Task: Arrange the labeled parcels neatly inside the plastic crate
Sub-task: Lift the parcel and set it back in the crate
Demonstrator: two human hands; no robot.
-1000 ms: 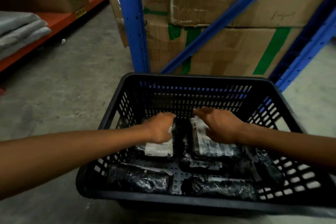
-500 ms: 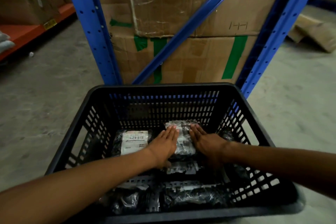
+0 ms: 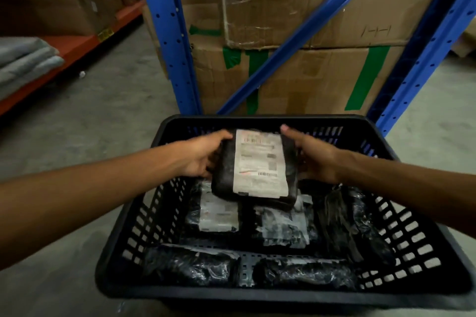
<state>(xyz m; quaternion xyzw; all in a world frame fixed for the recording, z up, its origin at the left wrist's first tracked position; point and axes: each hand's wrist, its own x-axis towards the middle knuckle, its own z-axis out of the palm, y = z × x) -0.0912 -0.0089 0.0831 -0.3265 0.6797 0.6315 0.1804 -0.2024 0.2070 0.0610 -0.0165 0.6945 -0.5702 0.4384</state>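
Held parcel: a black-wrapped parcel (image 3: 255,165) with a white shipping label facing up, raised above the far half of the crate, its near edge tilted down.
Left hand: the left hand (image 3: 198,156) clasps the parcel's left edge, fingers curled around it.
Right hand: the right hand (image 3: 313,156) clasps the parcel's right edge, thumb over the top corner.
Crate: a black slotted plastic crate (image 3: 159,213) standing on a grey concrete floor (image 3: 85,116).
Parcels on crate floor: 1 with a white label up (image 3: 219,213) at centre left, partly under the held one; 1 shiny wrapped one (image 3: 286,229) just beside it at centre; 1 dark one (image 3: 353,224) along the right wall; 2 long ones across the near wall, left (image 3: 190,265) and right (image 3: 304,271).
Behind the crate: blue rack uprights (image 3: 170,33) and stacked cardboard boxes (image 3: 309,77) with green tape.
Far left: an orange shelf (image 3: 77,46) carrying folded grey cloth (image 3: 23,62).
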